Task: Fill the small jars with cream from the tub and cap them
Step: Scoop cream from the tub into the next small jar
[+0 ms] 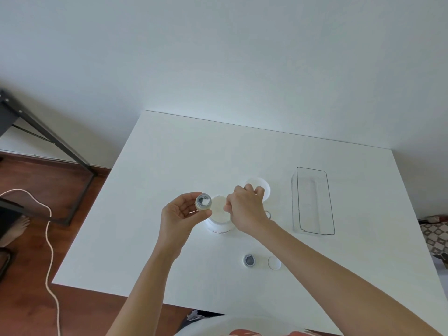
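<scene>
My left hand (180, 213) holds 1 small jar (203, 202) above the white table (169, 170), fingers and thumb curled round its sides. The jar is tipped so its open mouth faces up toward me. It has a pale, cream-coloured wall and a greyish rim, and inside I can see a white dab of cream against a darker bottom. It sits just beside the left edge of the tub (219, 214), slightly over its rim.

The tub is open, white and round, standing on the table between my 2 hands. Its inside is filled with a pale, off-white cream with a fairly flat surface. A thin red line runs along the lower part of its wall.

My right hand (244, 207) is over the right side of the tub, fingers bent and bunched together with the knuckles up. Whether it pinches a tool or anything else I cannot tell; the fingertips are turned away from me.

Behind that hand lies the tub's lid (263, 186), white and round, partly hidden by my fingers.

Nearer to me, a second small jar (249, 260) stands open on the table, its inside dark grey. Just to its right lies a small white cap (274, 262), apart from it.

A clear plastic tray (312, 202) stands on the right side of the table.
</scene>
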Demonstrator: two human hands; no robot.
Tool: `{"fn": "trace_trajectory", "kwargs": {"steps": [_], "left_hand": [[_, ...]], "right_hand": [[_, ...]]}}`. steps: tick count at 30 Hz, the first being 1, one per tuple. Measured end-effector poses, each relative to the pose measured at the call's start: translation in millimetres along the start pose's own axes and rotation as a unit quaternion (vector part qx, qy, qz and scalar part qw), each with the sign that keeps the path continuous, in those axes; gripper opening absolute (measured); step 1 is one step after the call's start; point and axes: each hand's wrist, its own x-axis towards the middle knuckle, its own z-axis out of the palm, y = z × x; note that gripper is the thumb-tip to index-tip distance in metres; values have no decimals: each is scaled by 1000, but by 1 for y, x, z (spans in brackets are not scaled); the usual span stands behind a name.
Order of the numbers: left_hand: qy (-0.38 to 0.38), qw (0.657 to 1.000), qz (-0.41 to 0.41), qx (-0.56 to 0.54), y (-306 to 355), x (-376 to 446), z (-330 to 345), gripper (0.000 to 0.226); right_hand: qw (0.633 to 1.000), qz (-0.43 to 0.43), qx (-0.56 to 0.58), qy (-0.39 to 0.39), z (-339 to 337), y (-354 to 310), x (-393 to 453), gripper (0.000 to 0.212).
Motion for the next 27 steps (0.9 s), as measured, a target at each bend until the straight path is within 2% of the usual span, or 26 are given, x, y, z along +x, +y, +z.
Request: {"fn": "trace_trajectory", "kwargs": {"steps": [6, 9, 13, 18, 21, 24, 27], "left_hand": [[7, 1000, 1, 0, -2, 0, 1, 38], [9, 1000, 1, 2, -3, 0, 3, 38], [8, 1000, -9, 9, -5, 2, 6, 37], [3, 1000, -23, 18, -6, 4, 14, 37], [-2, 1000, -25, 17, -5, 5, 20, 37], [-14, 1000, -21, 8, -1, 5, 24, 36], [-23, 1000, -12, 5, 3, 5, 27, 37]], "right_hand": [[981, 142, 129, -6, -9, 18, -6, 24], [961, 207, 185, -18, -15, 27, -10, 34], [925, 262, 276, -11, -31, 36, -16, 29], [887, 263, 377, 50, -60, 37, -24, 25], [880, 237, 406, 71, -74, 30, -27, 23], [900, 200, 377, 95, -80, 21, -29, 20], [932, 159, 295, 136, -78, 14, -31, 16]]}}
